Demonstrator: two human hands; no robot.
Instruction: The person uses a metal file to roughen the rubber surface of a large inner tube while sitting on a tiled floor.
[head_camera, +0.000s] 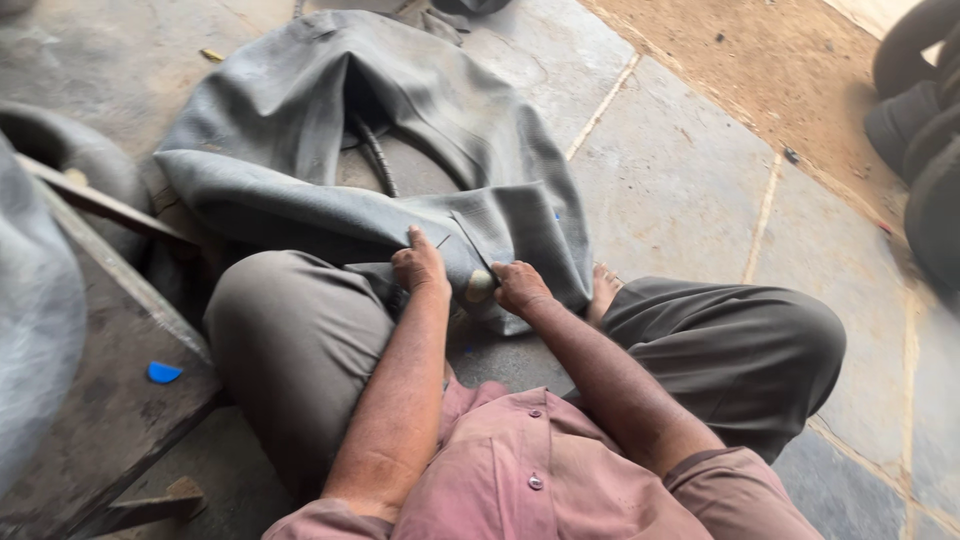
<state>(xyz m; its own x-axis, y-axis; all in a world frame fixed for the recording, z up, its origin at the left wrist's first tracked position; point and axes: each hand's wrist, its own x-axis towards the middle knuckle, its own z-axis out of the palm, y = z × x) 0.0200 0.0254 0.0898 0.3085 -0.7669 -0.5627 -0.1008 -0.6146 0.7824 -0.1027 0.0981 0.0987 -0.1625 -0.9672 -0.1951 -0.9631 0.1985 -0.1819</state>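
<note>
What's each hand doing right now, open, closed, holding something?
Left hand: closed, pressing down on the grey inner tube.
Right hand: closed on a small tan round-ended tool held against the tube.

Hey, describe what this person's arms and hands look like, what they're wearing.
Both forearms are bare, with no gloves on the left hand or right hand. A faded pink buttoned shirt has short sleeves ending above the elbows. No watch or rings visible.

Tyre repair workshop: inner tube (300, 120), tyres (925, 130)
</note>
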